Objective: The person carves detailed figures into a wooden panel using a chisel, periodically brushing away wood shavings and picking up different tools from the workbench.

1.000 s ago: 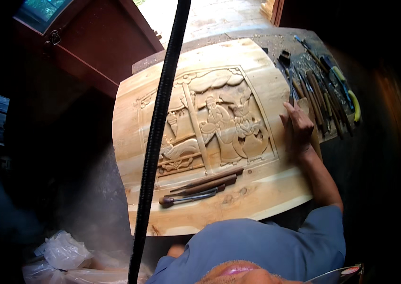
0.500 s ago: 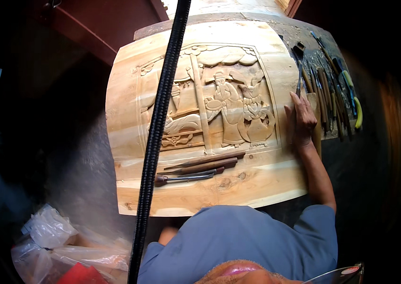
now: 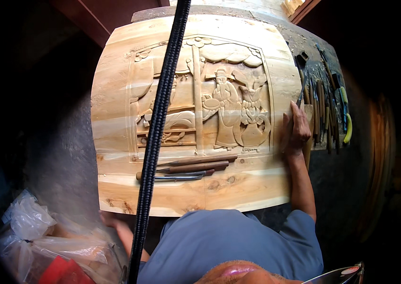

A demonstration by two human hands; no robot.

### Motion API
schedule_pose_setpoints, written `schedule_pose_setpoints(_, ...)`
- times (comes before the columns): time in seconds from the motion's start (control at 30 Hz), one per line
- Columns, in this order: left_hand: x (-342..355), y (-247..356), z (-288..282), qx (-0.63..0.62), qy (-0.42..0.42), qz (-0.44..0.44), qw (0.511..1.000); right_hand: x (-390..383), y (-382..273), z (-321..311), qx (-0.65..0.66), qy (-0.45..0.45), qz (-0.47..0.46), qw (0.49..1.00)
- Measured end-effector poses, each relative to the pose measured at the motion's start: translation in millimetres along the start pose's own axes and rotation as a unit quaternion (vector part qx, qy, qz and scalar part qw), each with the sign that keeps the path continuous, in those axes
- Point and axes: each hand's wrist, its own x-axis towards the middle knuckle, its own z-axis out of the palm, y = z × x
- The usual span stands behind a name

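Note:
A large carved wooden panel (image 3: 252,189) lies before me, with robed figures and a frame cut in relief. At its right edge is my right hand (image 3: 299,130), thumb toward the panel and fingers closed around the lower part of a slim metal tool (image 3: 301,64) with a broad dark square end. The hand hides the rest of that tool. My left hand (image 3: 109,219), blurred, is by the panel's lower left corner; its fingers are too smeared to read. Several wood-handled carving chisels (image 3: 195,166) lie across the panel's near part.
Right of the panel, several more carving tools (image 3: 321,102) lie on a dark workbench (image 3: 283,33), one with a yellow handle (image 3: 348,128). Clear plastic bags (image 3: 32,222) and a red item (image 3: 65,272) are at the lower left. A black braided cord (image 3: 160,109) crosses the view.
My left hand has come into view beside the panel's lower left corner. The right hand stays at the right edge. The whole view has turned slightly.

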Motion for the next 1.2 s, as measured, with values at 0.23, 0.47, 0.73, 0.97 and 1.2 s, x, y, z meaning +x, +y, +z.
schedule_pose_setpoints(0.23, -6, 157, 53, 0.002, 0.169, 0.196, 0.966, 4, -9, -3, 0.031, -0.008, 0.034, 0.999)
schedule_pose_setpoints(0.47, -140, 218, 216, -0.028, -0.116, 0.219, 0.968, 48, -25, -50, -0.103, 0.033, -0.077, 0.991)
schedule_pose_setpoints(0.73, -286, 221, 330, -0.044, -0.557, 0.002, 0.829, 77, -96, -19, 0.111, 0.024, -0.344, 0.932)
schedule_pose_setpoints(0.97, -313, 222, 340, -0.048, -0.597, -0.206, 0.774, 83, -192, 25, 0.304, -0.08, -0.404, 0.859)
schedule_pose_setpoints(1.2, -281, 220, 335, -0.118, -0.583, -0.254, 0.763, 88, -218, 52, 0.389, -0.101, -0.474, 0.783)
